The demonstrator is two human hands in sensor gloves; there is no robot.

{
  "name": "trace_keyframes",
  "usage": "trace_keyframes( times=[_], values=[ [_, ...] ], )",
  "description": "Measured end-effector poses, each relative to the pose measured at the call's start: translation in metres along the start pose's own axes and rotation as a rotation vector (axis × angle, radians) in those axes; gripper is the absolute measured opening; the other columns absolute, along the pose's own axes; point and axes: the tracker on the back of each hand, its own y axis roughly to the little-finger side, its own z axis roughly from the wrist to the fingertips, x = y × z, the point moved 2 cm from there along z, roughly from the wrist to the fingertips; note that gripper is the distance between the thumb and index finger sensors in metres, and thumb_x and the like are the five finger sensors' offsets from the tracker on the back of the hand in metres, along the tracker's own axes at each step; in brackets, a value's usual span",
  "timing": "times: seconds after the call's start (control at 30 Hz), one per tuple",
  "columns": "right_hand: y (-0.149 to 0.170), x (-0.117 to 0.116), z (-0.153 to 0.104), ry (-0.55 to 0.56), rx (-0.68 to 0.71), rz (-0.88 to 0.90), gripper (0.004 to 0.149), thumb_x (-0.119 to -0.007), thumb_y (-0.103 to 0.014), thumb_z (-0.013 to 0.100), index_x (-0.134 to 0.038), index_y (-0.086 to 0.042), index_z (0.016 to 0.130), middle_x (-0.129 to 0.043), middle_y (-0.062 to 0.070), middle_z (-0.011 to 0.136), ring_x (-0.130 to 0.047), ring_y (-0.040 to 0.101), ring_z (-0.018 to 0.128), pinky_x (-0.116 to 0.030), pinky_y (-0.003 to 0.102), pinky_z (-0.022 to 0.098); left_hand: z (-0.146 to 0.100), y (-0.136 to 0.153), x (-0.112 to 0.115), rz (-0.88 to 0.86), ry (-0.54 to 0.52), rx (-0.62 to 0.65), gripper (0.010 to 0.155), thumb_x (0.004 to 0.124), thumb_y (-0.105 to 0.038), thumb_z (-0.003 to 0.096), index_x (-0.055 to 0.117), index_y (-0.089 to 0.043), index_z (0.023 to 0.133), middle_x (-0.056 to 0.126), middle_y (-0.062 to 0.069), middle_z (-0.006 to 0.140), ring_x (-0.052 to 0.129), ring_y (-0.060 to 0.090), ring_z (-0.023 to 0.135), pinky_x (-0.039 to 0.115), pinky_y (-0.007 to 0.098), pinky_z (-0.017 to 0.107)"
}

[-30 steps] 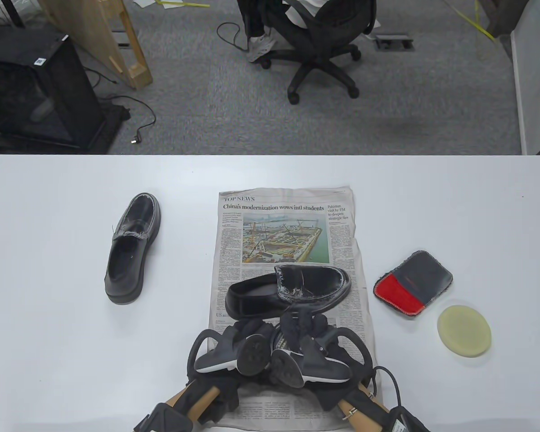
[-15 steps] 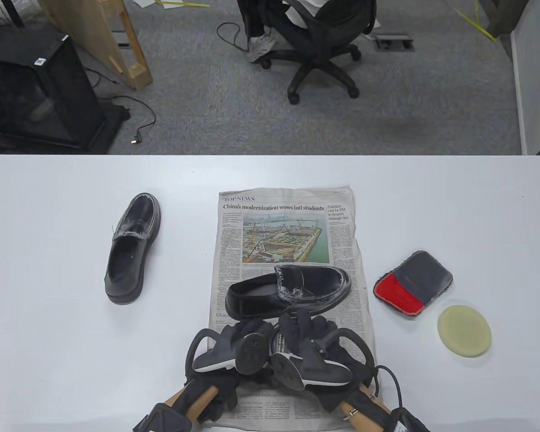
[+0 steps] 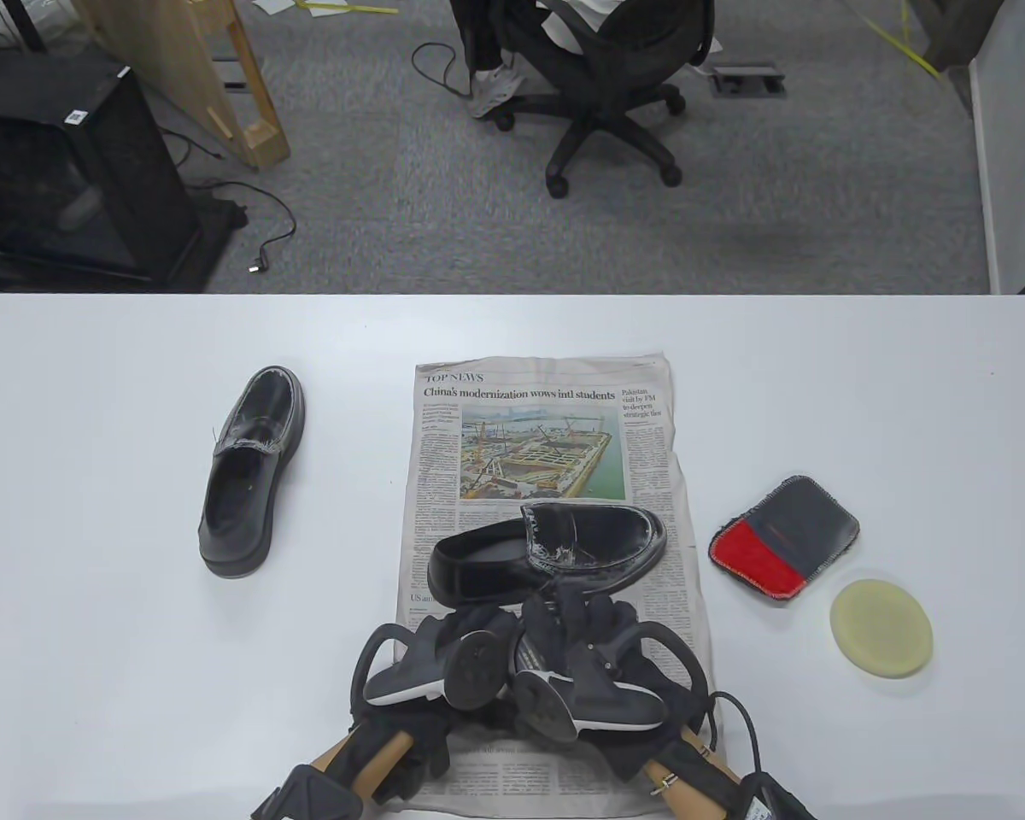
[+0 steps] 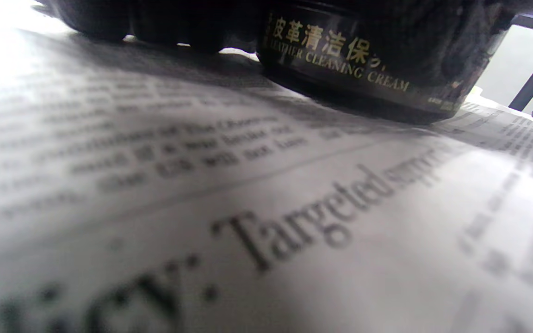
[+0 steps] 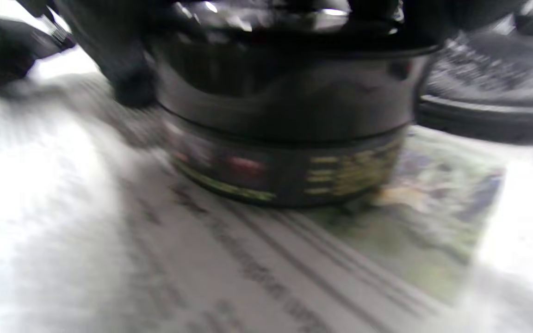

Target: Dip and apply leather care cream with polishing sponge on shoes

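Note:
A black jar of leather cleaning cream (image 4: 354,64) stands on the newspaper (image 3: 547,427), just in front of a black loafer (image 3: 555,551). In the table view only a sliver of the jar (image 3: 525,653) shows between my hands. My left hand (image 3: 461,632) grips the jar's side. My right hand (image 3: 576,628) grips the jar from above, its fingers over the lid (image 5: 289,23). A round pale yellow polishing sponge (image 3: 881,628) lies on the table at the right, apart from both hands. A second black loafer (image 3: 252,470) lies at the left.
A red and grey cloth (image 3: 784,538) lies between the newspaper and the sponge. The white table (image 3: 94,641) ends at its far edge, with an office chair (image 3: 602,77) and a black cabinet (image 3: 60,162) on the floor beyond.
Both hands stay on the jar. My right hand's fingers have shifted slightly on top of it. Nothing else has moved.

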Motion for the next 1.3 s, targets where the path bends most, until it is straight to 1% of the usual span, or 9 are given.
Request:
trace_keyframes(
  times=[0.07,0.13,0.33,0.5,0.67,0.87,1.03,1.23,1.3],
  values=[
    [0.007,0.003,-0.004,0.008,0.031,0.113,0.088,-0.076,-0.059,0.046,-0.038,-0.023,0.117,-0.033,0.022,0.125,-0.039,0.06,0.109,-0.045,0.073,0.071,0.0,0.0,0.0,0.002,0.003,0.001,0.107,0.08,-0.061,0.0395,0.036,-0.002,0.118,0.041,0.028,0.122,0.046,0.051,0.105,0.05,0.064,0.073],
    [0.009,0.003,-0.008,0.018,-0.003,0.135,0.1,-0.069,-0.066,0.046,-0.031,-0.011,0.121,-0.024,0.036,0.121,-0.034,0.066,0.106,-0.042,0.076,0.067,0.0,0.0,0.0,0.003,0.003,0.001,0.107,0.079,-0.061,0.0399,0.036,-0.002,0.118,0.041,0.029,0.122,0.046,0.05,0.105,0.05,0.064,0.073],
    [-0.001,-0.006,0.0,-0.008,-0.107,-0.197,0.113,-0.052,-0.077,0.042,-0.026,-0.002,0.121,-0.04,0.042,0.117,-0.066,0.06,0.09,-0.055,0.076,0.066,0.0,0.0,0.0,0.001,0.006,0.0,0.107,0.079,-0.061,0.04,0.036,-0.002,0.118,0.041,0.028,0.122,0.046,0.05,0.105,0.051,0.063,0.073],
    [0.004,0.0,-0.004,-0.014,0.055,0.122,0.093,-0.073,-0.063,0.046,-0.033,-0.021,0.119,-0.027,0.026,0.124,-0.032,0.064,0.108,-0.043,0.076,0.068,0.0,0.0,0.001,-0.005,0.006,0.002,0.107,0.079,-0.061,0.0399,0.035,-0.002,0.118,0.04,0.028,0.122,0.046,0.05,0.105,0.05,0.063,0.073],
    [-0.004,-0.008,0.002,-0.041,-0.082,-0.115,0.115,-0.049,-0.077,0.045,-0.016,0.003,0.12,-0.027,0.048,0.117,-0.051,0.071,0.097,-0.053,0.078,0.064,0.0,0.0,0.001,-0.004,0.006,0.003,0.107,0.079,-0.061,0.0404,0.035,-0.002,0.118,0.04,0.029,0.122,0.045,0.051,0.105,0.05,0.064,0.073],
    [0.001,0.004,0.001,0.004,0.115,0.257,0.072,-0.077,-0.056,0.048,-0.051,-0.033,0.111,-0.028,0.026,0.123,-0.028,0.066,0.104,-0.04,0.078,0.064,0.0,0.001,0.001,-0.009,0.009,0.005,0.107,0.079,-0.061,0.0407,0.035,-0.002,0.118,0.04,0.028,0.122,0.045,0.05,0.105,0.05,0.063,0.073],
    [0.005,-0.005,0.004,-0.02,-0.022,0.062,0.114,-0.061,-0.073,0.044,-0.016,-0.002,0.121,-0.012,0.046,0.116,-0.021,0.076,0.098,-0.038,0.082,0.061,0.0,0.001,0.001,-0.009,0.01,0.005,0.107,0.079,-0.061,0.0409,0.035,-0.002,0.118,0.04,0.029,0.122,0.045,0.051,0.105,0.05,0.064,0.073],
    [0.007,0.001,0.005,-0.004,0.067,0.231,0.084,-0.078,-0.055,0.047,-0.038,-0.028,0.116,-0.015,0.034,0.12,-0.02,0.071,0.1,-0.038,0.081,0.06,0.0,0.001,0.001,-0.02,0.009,0.007,0.105,0.079,-0.06,0.0423,0.035,-0.002,0.118,0.04,0.029,0.122,0.045,0.051,0.105,0.049,0.064,0.073],
    [0.009,0.001,0.004,-0.008,0.042,0.23,0.098,-0.076,-0.061,0.045,-0.03,-0.019,0.12,-0.01,0.039,0.117,-0.018,0.074,0.097,-0.037,0.083,0.058,0.0,0.001,0.001,-0.018,0.01,0.007,0.105,0.079,-0.06,0.0425,0.035,-0.002,0.118,0.04,0.029,0.122,0.045,0.051,0.105,0.049,0.064,0.073]
  ],
)
